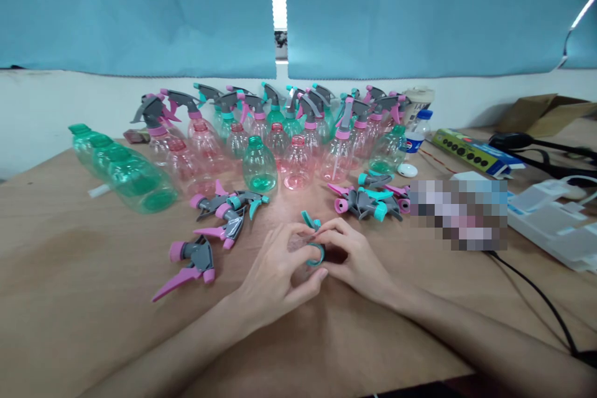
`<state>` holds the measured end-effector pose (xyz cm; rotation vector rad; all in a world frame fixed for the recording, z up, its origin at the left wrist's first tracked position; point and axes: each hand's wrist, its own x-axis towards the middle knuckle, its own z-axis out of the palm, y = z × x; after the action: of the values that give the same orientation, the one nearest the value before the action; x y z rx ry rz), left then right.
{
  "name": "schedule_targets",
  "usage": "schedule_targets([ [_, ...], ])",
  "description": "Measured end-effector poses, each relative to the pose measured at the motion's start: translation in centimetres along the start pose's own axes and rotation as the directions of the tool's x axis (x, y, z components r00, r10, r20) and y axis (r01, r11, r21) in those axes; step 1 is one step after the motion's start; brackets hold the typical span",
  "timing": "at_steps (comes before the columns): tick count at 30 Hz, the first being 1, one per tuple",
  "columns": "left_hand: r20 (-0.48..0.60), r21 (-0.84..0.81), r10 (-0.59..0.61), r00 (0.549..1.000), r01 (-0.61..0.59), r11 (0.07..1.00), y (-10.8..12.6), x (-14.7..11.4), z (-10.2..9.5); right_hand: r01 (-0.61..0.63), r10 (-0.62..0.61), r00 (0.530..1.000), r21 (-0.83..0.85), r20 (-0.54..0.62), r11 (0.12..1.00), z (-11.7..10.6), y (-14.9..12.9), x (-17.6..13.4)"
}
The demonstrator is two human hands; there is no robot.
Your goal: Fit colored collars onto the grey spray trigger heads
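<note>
Between my two hands is a teal and grey spray trigger head [316, 254], its round teal collar turned toward me. My left hand [284, 261] is closed on it, fingers curled around the collar. My right hand [352, 252] grips it from the other side, fingertips near the teal nozzle. Much of the head's body is hidden by my fingers. Loose pink and grey trigger heads [193, 261] lie left of my hands. Another pile of trigger heads [370, 200] is to the right. Just beyond stand an open green bottle [260, 165] and an open pink bottle [296, 165].
Several capped spray bottles [310, 118] stand in rows at the back. Green bottles [135, 177] lie nested at the left. On the right are a Pepsi bottle [417, 134], a green and blue box [478, 152], a clear plastic case [553, 217] and a black cable [536, 289].
</note>
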<state>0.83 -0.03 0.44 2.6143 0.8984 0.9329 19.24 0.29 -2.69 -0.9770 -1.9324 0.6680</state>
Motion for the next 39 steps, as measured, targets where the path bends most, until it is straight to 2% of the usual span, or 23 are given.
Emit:
schedule_targets([
  [8, -0.023, 0.183, 0.035, 0.999, -0.031, 0.983, -1.3, 0.1, -0.8, -0.047, 0.047, 0.999, 0.005, -0.008, 0.999, -0.2, -0.1, 0.1],
  [11, -0.030, 0.139, 0.013, 0.999, -0.009, 0.990, -1.1, 0.1, -0.8, -0.053, 0.053, 0.999, 0.012, -0.002, 0.999, -0.2, -0.1, 0.1],
  [16, 0.019, 0.030, 0.008, 1.000, -0.008, 1.000, -0.3, 0.2, -0.6, -0.008, 0.008, 1.000, -0.016, 0.003, 1.000, -0.1, 0.0, 0.0],
  [21, 0.015, 0.094, 0.023, 1.000, -0.024, 0.995, -0.9, 0.2, -0.7, -0.012, 0.012, 1.000, -0.039, -0.003, 0.999, -0.1, 0.1, 0.1],
  [27, -0.015, 0.161, 0.016, 1.000, -0.013, 0.987, -1.3, 0.1, -0.8, -0.062, 0.062, 0.998, 0.011, 0.000, 0.998, -0.2, 0.0, 0.1],
  [34, -0.008, 0.018, 0.049, 0.999, -0.048, 0.999, -0.3, 0.0, -0.3, -0.030, 0.030, 1.000, -0.008, 0.001, 1.000, -0.2, 0.0, 0.0],
  [39, 0.023, -0.015, 0.054, 0.998, -0.053, 0.998, -0.8, 0.1, -0.4, 0.003, -0.003, 1.000, -0.021, 0.010, 1.000, -0.1, 0.0, 0.0],
])
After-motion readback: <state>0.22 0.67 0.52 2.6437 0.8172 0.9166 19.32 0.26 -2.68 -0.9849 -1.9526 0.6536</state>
